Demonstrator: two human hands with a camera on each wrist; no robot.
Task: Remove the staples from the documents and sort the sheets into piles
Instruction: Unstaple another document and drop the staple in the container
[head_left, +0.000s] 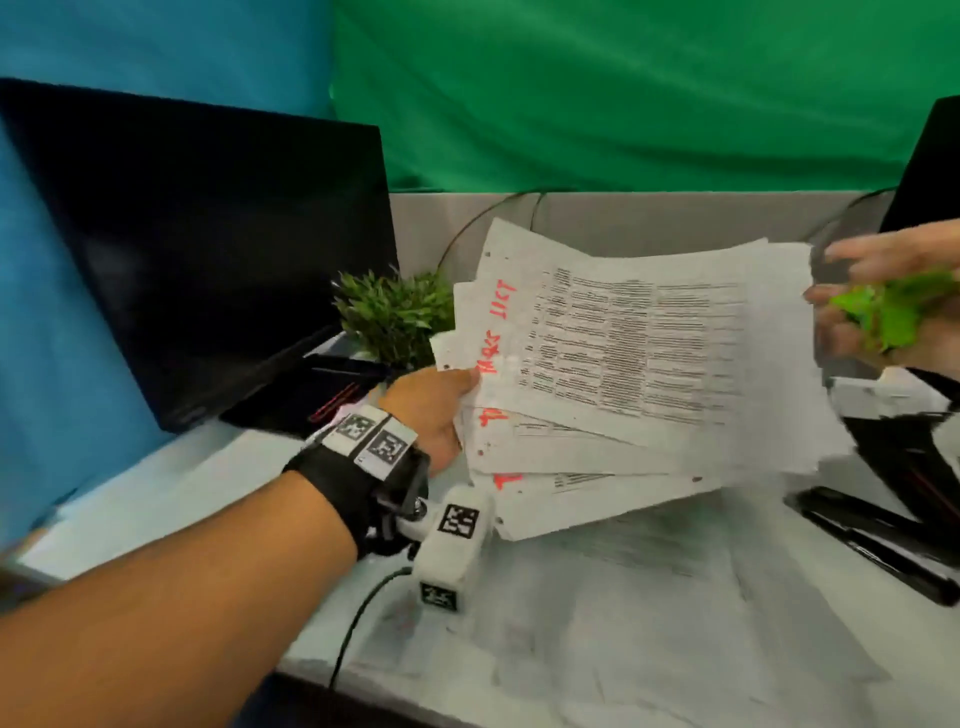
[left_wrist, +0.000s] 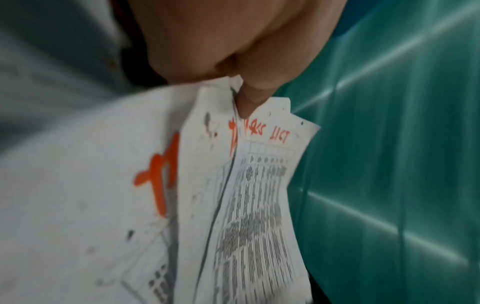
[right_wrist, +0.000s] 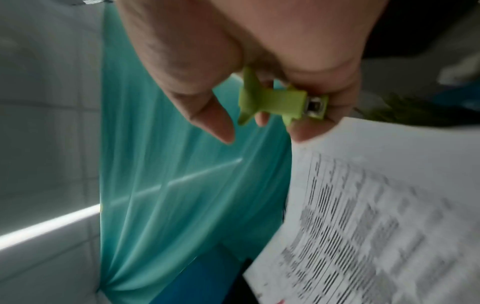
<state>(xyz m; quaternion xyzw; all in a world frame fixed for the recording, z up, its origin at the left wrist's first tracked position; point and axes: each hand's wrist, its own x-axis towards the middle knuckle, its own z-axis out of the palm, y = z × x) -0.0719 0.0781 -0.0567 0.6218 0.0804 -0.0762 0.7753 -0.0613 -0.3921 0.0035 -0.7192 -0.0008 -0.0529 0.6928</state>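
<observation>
Head view: left hand (head_left: 434, 410) pinches a fanned stack of sheets (head_left: 623, 364) held above the desk (head_left: 156, 499); right hand (head_left: 893, 317) grips a green staple remover (right_wrist: 272, 102) at the stack's far edge.

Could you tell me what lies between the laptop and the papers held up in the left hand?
A small green plant stands between the laptop and the papers, seen in the head view.
</observation>
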